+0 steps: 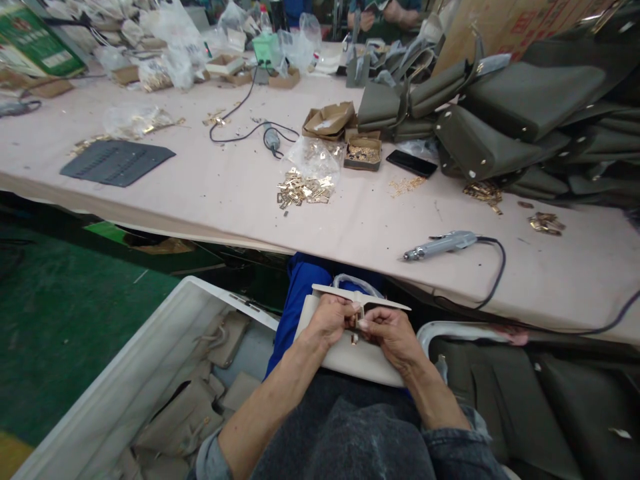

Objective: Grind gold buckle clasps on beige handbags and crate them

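A cream handbag (350,357) rests on my lap below the table edge. My left hand (331,319) grips its front near the flap, fingers closed. Pinched fingers of my right hand (391,331) meet the left at a small metal fitting (356,325) on the bag's front. The bag's flap (360,297) sticks out flat above both hands. On the table beyond lies a grey electric screwdriver (440,245) with a black cord.
A white bin (150,347) of beige bags stands at my left; dark green bags (525,393) sit at my right. The pink table (210,187) holds gold hardware (303,189), small boxes (363,153), a phone (411,163), a stack of olive bags (520,113) and a dark mat (117,162).
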